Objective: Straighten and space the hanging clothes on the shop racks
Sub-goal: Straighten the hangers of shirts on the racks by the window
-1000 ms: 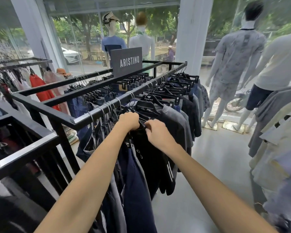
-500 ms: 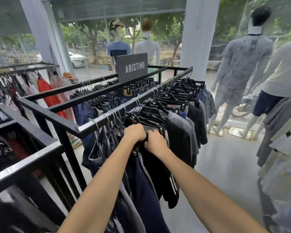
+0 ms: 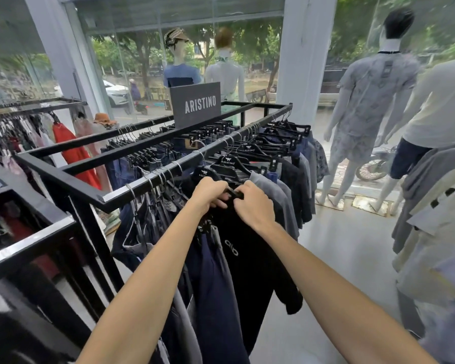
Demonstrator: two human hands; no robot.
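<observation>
The left hand and right hand both curl round the hanger of a black garment under the near rail. It likely pays to level the hanger first, then slide it evenly clear of its neighbours.

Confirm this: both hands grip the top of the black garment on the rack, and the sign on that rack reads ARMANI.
Not quite. The sign reads ARISTINO, not ARMANI, as the head view shows. The rest holds: the left hand and right hand both grip the top of the black garment hanging on the rack.
</observation>
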